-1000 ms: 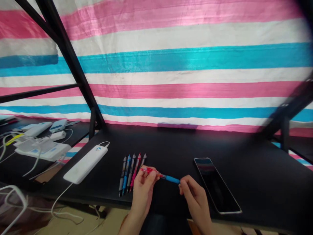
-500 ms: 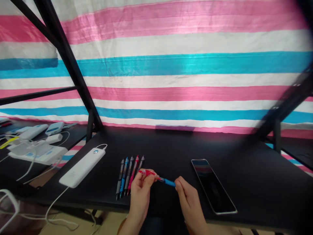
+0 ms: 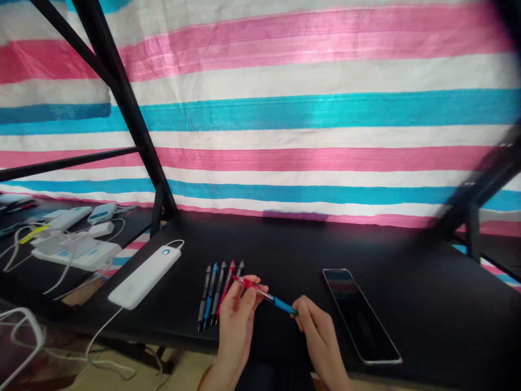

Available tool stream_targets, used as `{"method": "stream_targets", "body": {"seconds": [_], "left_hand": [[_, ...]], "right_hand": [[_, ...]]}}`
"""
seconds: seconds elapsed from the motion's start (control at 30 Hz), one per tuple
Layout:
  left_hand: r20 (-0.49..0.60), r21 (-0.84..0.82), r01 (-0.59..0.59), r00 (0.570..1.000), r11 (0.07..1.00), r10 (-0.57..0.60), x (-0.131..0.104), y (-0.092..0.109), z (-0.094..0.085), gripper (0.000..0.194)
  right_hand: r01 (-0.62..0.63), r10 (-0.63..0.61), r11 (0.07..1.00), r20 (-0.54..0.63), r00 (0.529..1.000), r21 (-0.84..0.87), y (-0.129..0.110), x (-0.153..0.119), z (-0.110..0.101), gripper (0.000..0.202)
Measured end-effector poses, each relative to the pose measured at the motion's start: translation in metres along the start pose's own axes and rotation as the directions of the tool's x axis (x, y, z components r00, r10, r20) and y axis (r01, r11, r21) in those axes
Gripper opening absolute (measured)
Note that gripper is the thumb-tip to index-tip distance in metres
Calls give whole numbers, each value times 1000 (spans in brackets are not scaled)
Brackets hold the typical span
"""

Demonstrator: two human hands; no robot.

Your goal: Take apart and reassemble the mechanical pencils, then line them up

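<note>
A pen (image 3: 280, 305) with a red upper part and a blue grip is held between both hands, slanting down to the right. My left hand (image 3: 241, 312) pinches its red end. The blue end is gripped by the fingers of my right hand (image 3: 315, 323). Just left of my left hand, several pens (image 3: 212, 293) lie side by side on the black table (image 3: 280, 244), with grey, blue and red parts; the left hand partly covers the rightmost ones. A phone (image 3: 360, 315) with a dark screen lies right of my right hand.
At the left of the table lies a white power bank (image 3: 144, 277) with a cable. Farther left, a second table holds a white power strip (image 3: 77, 252), chargers and cables. Black metal bars (image 3: 134, 117) stand before a striped sheet (image 3: 305, 111) behind.
The view has shifted slightly, so the scene sits a little farther right. The pen tilts more steeply, and the fingers of my right hand have moved nearer its blue end.
</note>
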State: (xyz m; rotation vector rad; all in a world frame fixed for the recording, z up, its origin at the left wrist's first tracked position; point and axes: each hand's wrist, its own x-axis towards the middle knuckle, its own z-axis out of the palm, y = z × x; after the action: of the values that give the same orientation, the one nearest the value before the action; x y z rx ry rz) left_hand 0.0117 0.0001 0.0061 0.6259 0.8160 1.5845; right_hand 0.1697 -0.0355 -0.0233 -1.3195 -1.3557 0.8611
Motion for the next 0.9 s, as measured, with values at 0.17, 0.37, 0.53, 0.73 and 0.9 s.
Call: {"method": "stream_targets", "body": {"seconds": [0.17, 0.37, 0.53, 0.73, 0.9], "left_hand": [[34, 12, -34, 999, 999, 33, 6, 21, 2, 54], [127, 113, -38, 992, 993, 24, 15, 41, -2, 48], [209, 152, -70, 977, 986, 37, 27, 46, -7, 39], [247, 180, -92, 968, 979, 45, 43, 55, -5, 32], [280, 227, -87, 960, 970, 21, 52, 58, -2, 35]], "right_hand": [[-3, 4, 999, -43, 999, 39, -2, 0, -3, 44], [-24, 24, 1000, -31, 999, 7, -5, -1, -3, 40], [-27, 26, 1000, -39, 999, -17, -3, -1, -2, 39], [-14, 13, 1000, -52, 999, -20, -3, 0, -2, 38], [-15, 14, 1000, -52, 999, -26, -4, -1, -3, 37]]}}
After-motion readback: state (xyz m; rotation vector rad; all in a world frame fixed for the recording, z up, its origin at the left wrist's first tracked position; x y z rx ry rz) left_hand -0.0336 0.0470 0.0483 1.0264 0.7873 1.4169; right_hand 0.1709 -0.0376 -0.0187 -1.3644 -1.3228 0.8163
